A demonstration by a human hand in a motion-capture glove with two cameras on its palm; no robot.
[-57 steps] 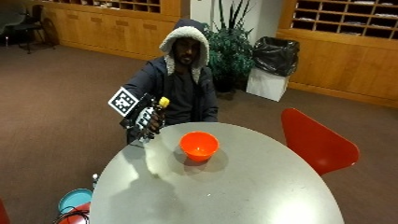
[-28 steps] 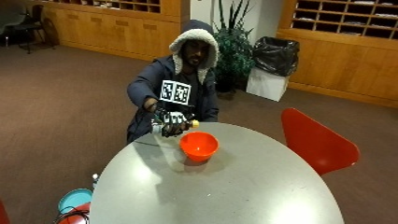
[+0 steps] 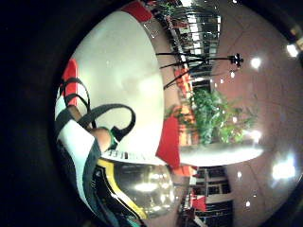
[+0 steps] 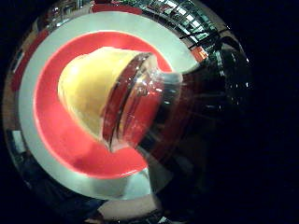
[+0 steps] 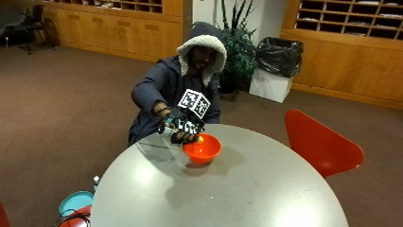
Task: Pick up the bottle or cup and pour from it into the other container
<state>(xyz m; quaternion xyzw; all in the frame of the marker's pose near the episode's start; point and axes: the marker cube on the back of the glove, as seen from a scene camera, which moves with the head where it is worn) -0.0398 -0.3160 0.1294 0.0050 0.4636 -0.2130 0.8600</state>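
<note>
Bottle tipped over the bowl

The gloved right hand (image 5: 181, 126) grips a clear plastic bottle with a yellow cap (image 4: 140, 102), long axis tilted, cap-end down toward the round orange bowl (image 5: 202, 149) just beside it on the pale round surface (image 5: 252, 189) (cap apparently on).
</note>
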